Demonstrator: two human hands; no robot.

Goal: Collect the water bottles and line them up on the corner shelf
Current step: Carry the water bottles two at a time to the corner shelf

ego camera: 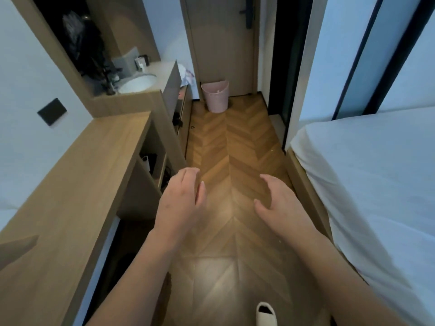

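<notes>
— Where do the hands stand?

— Both hang over the herringbone floor (226,142), empty. The left hand (181,198) has loosely curled fingers grasping nothing; the right hand (275,203) is spread and relaxed, likewise holding nothing.

— And the water bottles?

— None can be made out. Left of the floor runs a wooden counter (77,175), a washbasin (137,84) beyond it. At the floor's far end a pink bin (216,96) stands by a door (223,43). A white bed (376,184) lies right; a white slipper (266,314) rests nearest.
</notes>
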